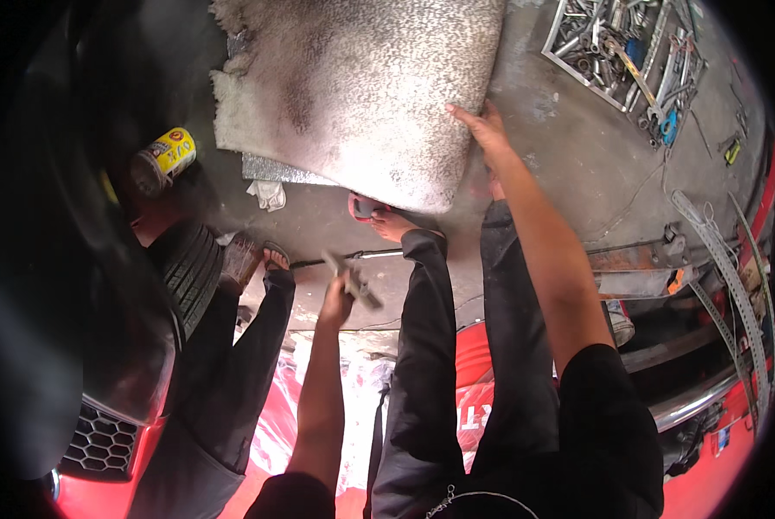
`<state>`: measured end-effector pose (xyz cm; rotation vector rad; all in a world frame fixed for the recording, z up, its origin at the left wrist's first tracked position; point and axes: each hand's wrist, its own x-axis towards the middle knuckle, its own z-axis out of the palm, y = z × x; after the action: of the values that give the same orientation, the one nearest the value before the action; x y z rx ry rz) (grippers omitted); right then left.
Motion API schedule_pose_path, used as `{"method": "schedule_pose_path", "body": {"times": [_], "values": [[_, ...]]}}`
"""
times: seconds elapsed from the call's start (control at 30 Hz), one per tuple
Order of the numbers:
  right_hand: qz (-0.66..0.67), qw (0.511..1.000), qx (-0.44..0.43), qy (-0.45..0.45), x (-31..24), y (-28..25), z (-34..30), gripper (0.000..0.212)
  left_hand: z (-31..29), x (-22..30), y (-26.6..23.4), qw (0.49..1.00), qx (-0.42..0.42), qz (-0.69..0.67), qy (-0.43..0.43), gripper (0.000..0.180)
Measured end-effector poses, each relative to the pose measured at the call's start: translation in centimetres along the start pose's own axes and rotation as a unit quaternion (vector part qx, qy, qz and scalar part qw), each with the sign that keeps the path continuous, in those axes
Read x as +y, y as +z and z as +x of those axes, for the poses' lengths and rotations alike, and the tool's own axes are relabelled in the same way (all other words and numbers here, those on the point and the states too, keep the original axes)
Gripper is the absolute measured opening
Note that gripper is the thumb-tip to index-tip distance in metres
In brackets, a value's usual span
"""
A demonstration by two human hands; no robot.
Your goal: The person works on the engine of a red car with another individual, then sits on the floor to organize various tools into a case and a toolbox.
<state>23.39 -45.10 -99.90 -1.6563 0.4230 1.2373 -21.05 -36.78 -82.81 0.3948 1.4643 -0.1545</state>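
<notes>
Around the fuzzy sheet (361, 95): metal tray (584, 83) heaped with wrenches (634, 67) to its right, yellow can (173, 152) on its side to its left, black tyre (182, 275) and a co-worker's dark-trousered leg (264, 324) below left, crowding that side. Sheet mottled grey-white, matted, left edge ragged, silvery foil-like layer (288, 169) showing under its lower edge, crumpled white cloth (269, 195) just below. Right hand (482, 130) stretched to the sheet's right edge, fingers parted, grip unclear; left hand (339, 298) below it, closed round a pale bar-like tool (366, 294), blurred.
</notes>
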Motion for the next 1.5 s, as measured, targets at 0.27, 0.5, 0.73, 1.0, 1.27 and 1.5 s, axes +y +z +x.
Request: {"method": "schedule_pose_path", "body": {"times": [0.27, 0.5, 0.73, 1.0, 1.27, 1.5], "values": [[-0.106, 0.991, -0.046, 0.07, -3.8, -2.4, 1.6, 0.126, 15.2, 4.9, 7.4, 0.99, 0.013, -0.138, 0.037, 0.064], [-0.051, 0.992, -0.073, 0.089, -3.2, -4.1, 1.9, 0.126, 13.7, 1.0, 11.0, 0.975, 0.005, -0.187, 0.123, 0.061], [-0.074, 0.986, -0.102, 0.114, 0.0, -5.9, 3.7, 0.126, 9.7, -6.9, 17.4, 0.966, -0.011, -0.258, 0.006, 0.085], [-0.059, 0.994, -0.086, 0.032, -5.7, -5.3, 5.2, 0.124, 13.2, -5.6, 13.7, 0.98, 0.003, -0.197, -0.035, 0.083], [-0.079, 0.995, -0.017, -0.052, -7.6, -2.8, 4.8, 0.07, 13.2, -2.8, 11.5, 0.994, 0.015, -0.11, -0.015, 0.082], [-0.098, 0.966, 0.032, -0.237, -9.8, -2.5, 0.0, 0.037, 3.5, -2.7, 9.0, 0.985, 0.091, -0.143, -0.018, 0.046]]}}
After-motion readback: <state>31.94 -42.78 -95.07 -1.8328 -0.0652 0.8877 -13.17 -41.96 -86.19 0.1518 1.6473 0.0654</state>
